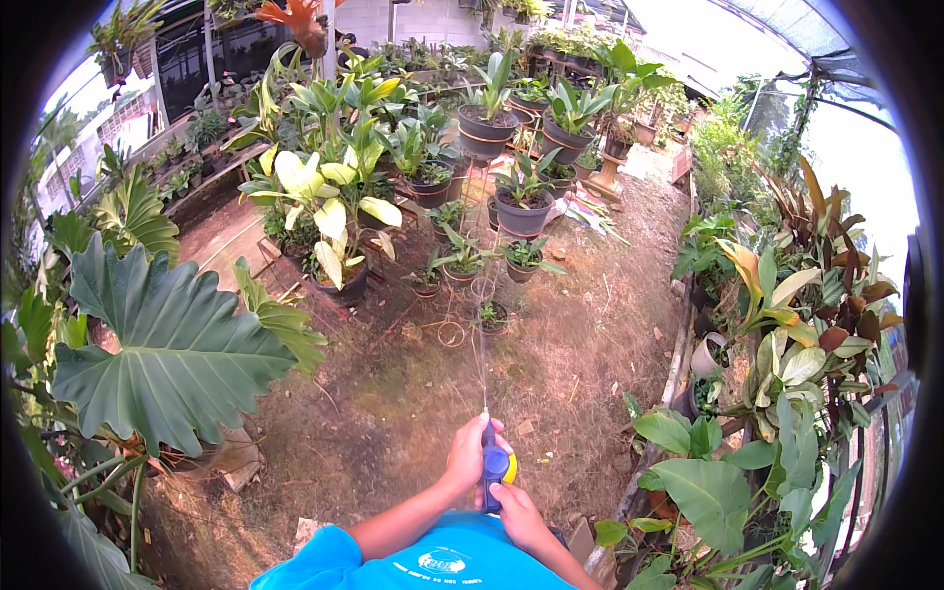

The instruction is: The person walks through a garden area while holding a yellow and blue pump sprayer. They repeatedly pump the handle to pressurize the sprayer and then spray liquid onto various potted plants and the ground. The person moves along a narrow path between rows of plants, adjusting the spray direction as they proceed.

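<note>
Close to my blue shirt, a blue spray nozzle (495, 463) with a yellow part on its right side points away from me, and thin streams of water leave its tip. My left hand (467, 451) is closed around the front of the nozzle. Lower down, my right hand (516, 509) grips its rear end, the thumb on top. Straight ahead of the spray stand potted plants on thin wire stands: a small pot (490, 316) near the ground, a larger grey pot (523, 212) behind it, and another grey pot (487, 133) higher up.
A large lobed leaf (173, 350) spreads at the left. Pale-leaved plants in a dark pot (345, 286) stand front left. Along the right, a concrete edge (675, 376) borders dense foliage and a white pot (709, 354). Bare soil with dry grass (560, 383) lies between. Shade netting hangs upper right.
</note>
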Action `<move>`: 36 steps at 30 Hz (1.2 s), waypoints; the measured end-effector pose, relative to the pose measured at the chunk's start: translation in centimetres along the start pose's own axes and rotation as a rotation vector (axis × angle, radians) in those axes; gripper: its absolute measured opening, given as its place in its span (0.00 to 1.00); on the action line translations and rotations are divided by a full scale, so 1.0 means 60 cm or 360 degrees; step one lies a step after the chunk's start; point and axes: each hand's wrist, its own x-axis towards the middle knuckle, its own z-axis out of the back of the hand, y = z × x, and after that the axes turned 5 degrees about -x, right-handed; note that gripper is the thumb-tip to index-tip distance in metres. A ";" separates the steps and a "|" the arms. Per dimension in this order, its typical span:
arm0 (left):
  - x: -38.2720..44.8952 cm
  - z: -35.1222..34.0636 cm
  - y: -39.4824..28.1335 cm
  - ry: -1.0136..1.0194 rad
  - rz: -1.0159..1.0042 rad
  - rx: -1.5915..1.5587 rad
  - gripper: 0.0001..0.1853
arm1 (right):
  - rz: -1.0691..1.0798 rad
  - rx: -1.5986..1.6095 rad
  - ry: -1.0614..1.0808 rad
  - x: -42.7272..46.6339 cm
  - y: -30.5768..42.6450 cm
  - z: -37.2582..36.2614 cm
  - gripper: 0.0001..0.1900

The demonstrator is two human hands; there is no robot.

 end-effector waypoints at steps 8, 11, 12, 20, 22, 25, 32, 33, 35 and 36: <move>-0.012 -0.001 0.028 -0.0034 0.0008 0.0218 0.30 | -0.0033 -0.0011 -0.0055 -0.010 -0.017 0.013 0.16; -0.023 -0.013 0.024 -0.0022 0.0120 0.0219 0.32 | -0.0099 0.0047 -0.0113 -0.015 -0.025 0.020 0.16; -0.025 -0.015 0.026 -0.0034 0.0182 0.0196 0.30 | -0.0139 0.0078 -0.0139 -0.017 -0.030 0.021 0.16; -0.028 -0.010 0.090 -0.0093 0.0282 0.0274 0.28 | -0.0288 0.0192 -0.0201 -0.025 -0.062 0.040 0.16; -0.027 -0.010 0.102 -0.0077 0.0249 0.0290 0.28 | -0.0338 0.0254 -0.0211 -0.029 -0.073 0.045 0.16; -0.028 -0.015 0.103 0.0046 0.0263 0.0324 0.29 | -0.0302 0.0287 -0.0215 -0.033 -0.070 0.051 0.15; -0.014 -0.015 0.122 0.0382 0.0287 0.0543 0.41 | -0.0256 0.0436 -0.0416 -0.044 -0.075 0.047 0.14; -0.015 -0.019 0.118 0.0413 0.0294 0.0561 0.42 | -0.0250 0.0461 -0.0435 -0.045 -0.081 0.050 0.14; -0.020 -0.026 0.108 0.0477 0.0309 0.0598 0.46 | -0.0241 0.0493 -0.0456 -0.048 -0.090 0.054 0.14; -0.018 -0.024 0.111 0.0526 0.0330 0.0601 0.47 | -0.0238 0.0495 -0.0458 -0.050 -0.092 0.056 0.14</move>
